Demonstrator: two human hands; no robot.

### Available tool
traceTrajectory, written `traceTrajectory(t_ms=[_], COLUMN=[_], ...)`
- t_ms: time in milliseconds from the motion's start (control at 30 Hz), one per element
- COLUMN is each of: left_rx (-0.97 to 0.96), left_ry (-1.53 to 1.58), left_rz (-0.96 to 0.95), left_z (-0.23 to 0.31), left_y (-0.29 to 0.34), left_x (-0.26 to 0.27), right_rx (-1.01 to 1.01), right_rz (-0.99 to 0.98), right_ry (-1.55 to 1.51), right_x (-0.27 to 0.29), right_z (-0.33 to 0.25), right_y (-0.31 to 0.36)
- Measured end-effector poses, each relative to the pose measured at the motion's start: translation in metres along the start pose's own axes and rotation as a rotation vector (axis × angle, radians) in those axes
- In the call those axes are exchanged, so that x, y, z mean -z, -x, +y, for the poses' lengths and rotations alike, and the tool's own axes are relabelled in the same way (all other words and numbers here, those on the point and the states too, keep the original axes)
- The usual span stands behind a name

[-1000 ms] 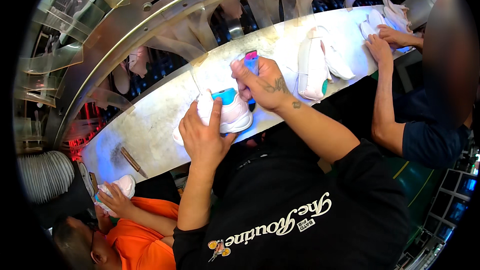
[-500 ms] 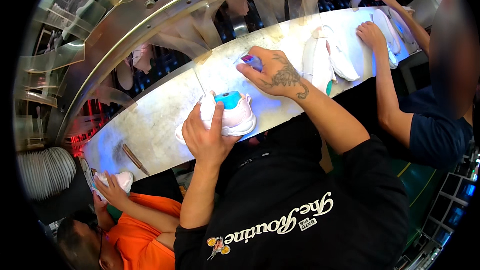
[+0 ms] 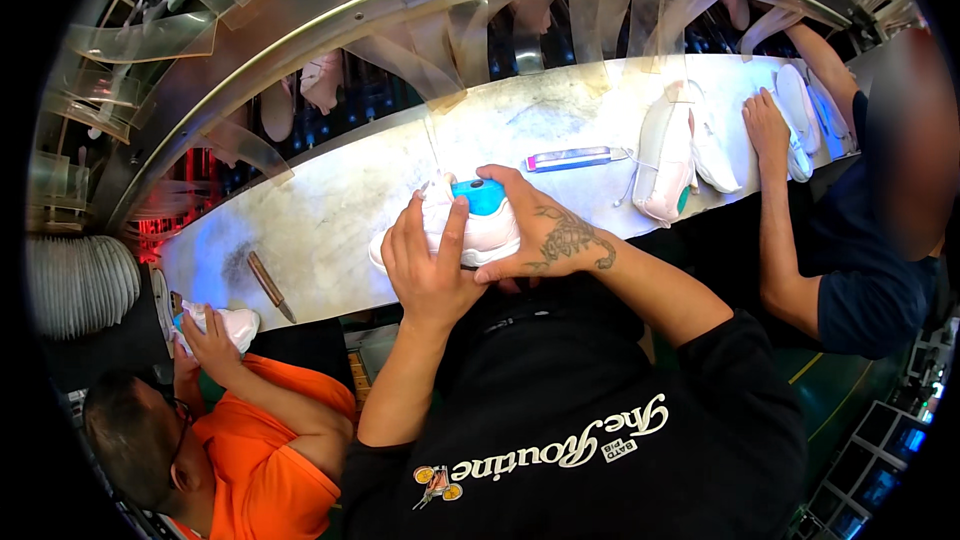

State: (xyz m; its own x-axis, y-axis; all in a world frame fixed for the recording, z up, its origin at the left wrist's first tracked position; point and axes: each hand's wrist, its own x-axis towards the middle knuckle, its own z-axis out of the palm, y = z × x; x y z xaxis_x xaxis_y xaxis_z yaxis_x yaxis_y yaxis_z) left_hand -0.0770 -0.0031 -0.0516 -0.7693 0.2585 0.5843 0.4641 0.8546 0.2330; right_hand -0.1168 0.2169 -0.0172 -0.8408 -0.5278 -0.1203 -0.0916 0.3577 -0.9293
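Note:
A pinkish-white shoe (image 3: 493,236) with a bright blue last (image 3: 482,197) set in its opening rests at the near edge of the bench. Against its near side, my left hand (image 3: 428,265) grips it with the fingers wrapped over the upper. My right hand (image 3: 550,235) clasps the heel end, thumb low and fingers reaching to the last. Beyond my right hand lies a slim blue-and-white tool (image 3: 570,159) with a pink end; its exact kind cannot be made out. The shoe's underside is hidden.
More white shoes (image 3: 663,160) stand on the pale bench (image 3: 330,210) at right, beside a co-worker's hand (image 3: 767,130). A wooden-handled tool (image 3: 266,280) lies at left, near another person's hand (image 3: 212,340) on a shoe. Clear strips (image 3: 470,35) hang from the metal machine behind.
My right hand has put down the slim tool on the bench and come left to the shoe's heel, taking hold of it. My left hand has kept its grip on the shoe.

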Motion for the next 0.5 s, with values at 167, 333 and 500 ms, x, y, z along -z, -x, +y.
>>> traceTrajectory(t_ms=[167, 333, 500], left_rx=[-0.009, 0.110, 0.310], left_ry=[0.021, 0.136, 0.250], left_rz=[-0.105, -0.312, -0.482], left_z=[0.008, -0.029, -0.053], left_y=[-0.021, -0.027, -0.020], left_x=[0.007, 0.035, 0.030], right_rx=[-0.113, -0.042, -0.035], right_rz=[-0.008, 0.025, 0.098], right_ry=[-0.030, -0.039, 0.028], right_x=[0.007, 0.005, -0.002], right_z=[0.006, 0.021, 0.019], right_y=[-0.004, -0.006, -0.005])
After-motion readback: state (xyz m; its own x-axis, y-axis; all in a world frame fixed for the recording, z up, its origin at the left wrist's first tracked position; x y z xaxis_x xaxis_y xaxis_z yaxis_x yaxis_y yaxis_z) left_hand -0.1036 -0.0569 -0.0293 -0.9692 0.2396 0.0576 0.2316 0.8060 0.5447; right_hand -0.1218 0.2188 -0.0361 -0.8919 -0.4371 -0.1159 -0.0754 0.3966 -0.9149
